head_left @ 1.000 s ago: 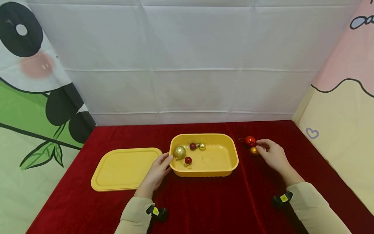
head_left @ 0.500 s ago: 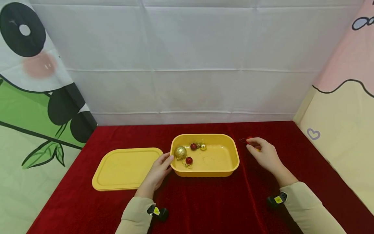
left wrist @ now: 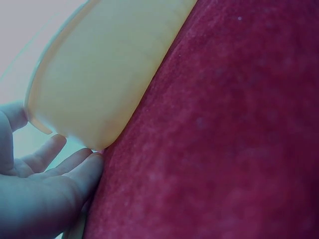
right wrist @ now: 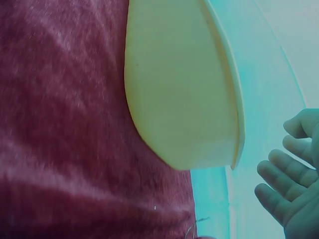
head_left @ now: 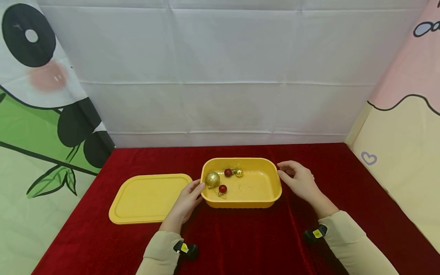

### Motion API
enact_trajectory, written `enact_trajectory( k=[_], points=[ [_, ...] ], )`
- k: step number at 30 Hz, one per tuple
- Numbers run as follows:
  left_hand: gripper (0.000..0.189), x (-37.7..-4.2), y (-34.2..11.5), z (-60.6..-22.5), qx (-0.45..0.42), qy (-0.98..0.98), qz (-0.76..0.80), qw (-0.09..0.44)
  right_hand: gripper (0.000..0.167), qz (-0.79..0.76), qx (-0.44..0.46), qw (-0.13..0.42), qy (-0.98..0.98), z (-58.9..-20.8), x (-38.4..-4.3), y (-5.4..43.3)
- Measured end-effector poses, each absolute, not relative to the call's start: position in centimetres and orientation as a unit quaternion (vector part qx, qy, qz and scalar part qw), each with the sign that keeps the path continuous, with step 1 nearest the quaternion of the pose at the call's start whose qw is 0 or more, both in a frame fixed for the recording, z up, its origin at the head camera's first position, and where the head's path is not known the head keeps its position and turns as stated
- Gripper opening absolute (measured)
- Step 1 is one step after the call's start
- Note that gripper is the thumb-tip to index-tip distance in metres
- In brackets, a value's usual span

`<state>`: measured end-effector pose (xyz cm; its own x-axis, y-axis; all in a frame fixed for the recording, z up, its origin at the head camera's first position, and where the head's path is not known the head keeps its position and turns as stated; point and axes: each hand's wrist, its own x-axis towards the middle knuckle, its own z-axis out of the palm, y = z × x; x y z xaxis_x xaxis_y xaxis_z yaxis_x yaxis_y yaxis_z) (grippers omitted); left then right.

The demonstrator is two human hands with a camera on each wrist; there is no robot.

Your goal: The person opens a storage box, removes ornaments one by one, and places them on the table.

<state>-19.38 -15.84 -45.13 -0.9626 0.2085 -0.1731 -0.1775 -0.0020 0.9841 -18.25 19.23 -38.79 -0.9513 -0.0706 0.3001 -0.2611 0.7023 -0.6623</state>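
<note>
A yellow plastic box [head_left: 240, 204] sits without its lid on the red cloth. Inside, toward its left, lie a large glittery gold bauble [head_left: 212, 179], a small gold bauble [head_left: 239, 172] and two dark red baubles, one [head_left: 222, 189] nearer the front. My left hand [head_left: 185, 200] holds the box's left end, thumb at the rim and fingers against the outer wall. Just off the right end is my right hand [head_left: 300, 183], fingers loosely bent with nothing in them. In the right wrist view, a thin wire hook [right wrist: 197, 225] shows beyond the box; its bauble is mostly cut off.
The matching yellow lid [head_left: 148, 198] lies flat to the left of the box, partly behind the left hand. Red cloth [head_left: 240, 240] covers the table. A white cloth wall [head_left: 227, 107] stands behind, with printed cloths at both sides.
My right hand has moved left from the red and orange-gold baubles to the box's right end, and now covers where they lay. My left hand stays on the box.
</note>
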Motion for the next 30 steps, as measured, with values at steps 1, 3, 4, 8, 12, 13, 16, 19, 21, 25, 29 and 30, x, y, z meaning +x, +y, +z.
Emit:
enact_trajectory(
  k=[1, 3, 4, 8, 12, 13, 16, 19, 21, 25, 29, 30],
  points=[
    [0.053, -19.4, -15.8, -45.1, 0.01, 0.693, 0.708, 0.137, 0.027, 0.378, 0.094, 0.128, -0.912, -38.7, -18.3, 19.0],
    [0.053, -19.4, -15.9, -45.2, 0.008, 0.693, 0.707, 0.137, 0.027, 0.379, 0.101, 0.13, -0.911, -38.7, -18.4, 18.7],
    [0.054, -19.4, -15.9, -45.2, 0.009, 0.694, 0.707, 0.136, 0.027, 0.379, 0.106, 0.131, -0.91, -38.7, -18.4, 18.5],
    [0.053, -19.4, -15.9, -45.3, 0.006, 0.695, 0.707, 0.134, 0.028, 0.38, 0.118, 0.131, -0.908, -38.9, -18.5, 17.9],
    [0.052, -19.5, -15.9, -45.4, 0.005, 0.695, 0.706, 0.135, 0.03, 0.384, 0.12, 0.121, -0.907, -39.0, -18.6, 17.2],
    [0.052, -19.5, -15.9, -45.4, 0.003, 0.694, 0.707, 0.136, 0.03, 0.385, 0.122, 0.12, -0.907, -39.0, -18.7, 17.0],
    [0.05, -19.5, -15.9, -45.4, 0.007, 0.694, 0.707, 0.136, 0.03, 0.384, 0.131, 0.123, -0.906, -39.1, -18.8, 16.5],
    [0.049, -19.5, -15.9, -45.4, 0.005, 0.693, 0.708, 0.136, 0.029, 0.383, 0.14, 0.13, -0.904, -39.3, -19.0, 16.0],
    [0.048, -19.5, -15.9, -45.4, 0.006, 0.694, 0.707, 0.135, 0.029, 0.384, 0.145, 0.13, -0.903, -39.3, -19.1, 15.6],
    [0.049, -19.5, -15.9, -45.4, 0.006, 0.693, 0.708, 0.133, 0.03, 0.385, 0.151, 0.118, -0.903, -39.3, -19.3, 14.8],
    [0.051, -19.4, -15.8, -45.4, 0.01, 0.693, 0.709, 0.131, 0.033, 0.384, 0.153, 0.099, -0.905, -39.4, -19.6, 14.1],
    [0.052, -19.4, -15.8, -45.4, 0.012, 0.693, 0.709, 0.13, 0.033, 0.383, 0.153, 0.094, -0.906, -39.4, -19.7, 13.9]
  ],
)
